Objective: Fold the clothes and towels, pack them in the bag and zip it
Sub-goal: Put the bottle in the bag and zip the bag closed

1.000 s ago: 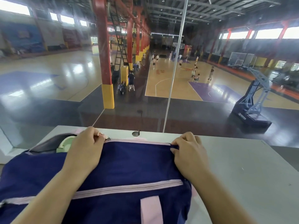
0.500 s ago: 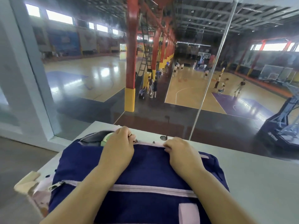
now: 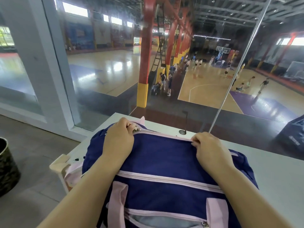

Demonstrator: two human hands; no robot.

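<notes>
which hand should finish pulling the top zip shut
Left, probably. The left hand pinches at the zip pull near the left end of the bag, right where the last stretch would close. The right hand grips the zipped seam further right, apart from the pull, better for bracing.

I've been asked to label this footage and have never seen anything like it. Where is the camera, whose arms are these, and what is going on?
There is no machine here. A person wears one wide-angle camera on the head, looking forward and down, so you see their own two bare arms. A navy bag with pink trim lies on a white table that stands against a glass wall; a sports hall lies beyond it. The left hand pinches the zip pull at the bag's far left end. The right hand pinches the bag's top edge by the zip line, apparently holding it taut. Between the hands the zip looks closed. A dark bin stands on the floor at the left.
</notes>
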